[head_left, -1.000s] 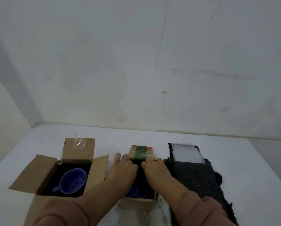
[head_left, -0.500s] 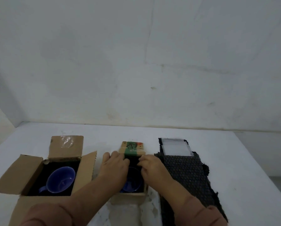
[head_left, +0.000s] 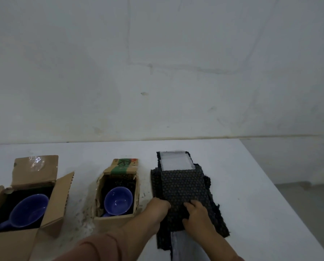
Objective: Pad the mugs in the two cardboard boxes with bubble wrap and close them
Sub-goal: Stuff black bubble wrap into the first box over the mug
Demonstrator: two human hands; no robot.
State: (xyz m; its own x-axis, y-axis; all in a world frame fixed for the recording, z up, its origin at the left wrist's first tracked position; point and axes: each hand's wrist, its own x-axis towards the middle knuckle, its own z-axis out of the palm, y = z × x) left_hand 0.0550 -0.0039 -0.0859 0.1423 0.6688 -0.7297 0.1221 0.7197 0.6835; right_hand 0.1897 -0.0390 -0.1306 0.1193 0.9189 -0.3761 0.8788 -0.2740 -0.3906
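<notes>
Two open cardboard boxes stand on the white table. The left box (head_left: 50,202) holds a blue mug (head_left: 28,210) on dark padding. The middle box (head_left: 118,169) holds another blue mug (head_left: 117,200), uncovered. To its right lies a stack of black bubble wrap sheets (head_left: 181,185) with white sheets showing at the far end. My left hand (head_left: 156,207) grips the near left edge of the top sheet. My right hand (head_left: 197,213) rests on the same sheet, fingers curled into it.
The white table (head_left: 242,194) ends at a right edge with grey floor beyond. A white wall rises right behind the table. Stains mark the tabletop around the middle box.
Both hands have left the middle box and moved right onto the bubble wrap stack. The mug in the middle box is now in plain sight. The camera has swung right.
</notes>
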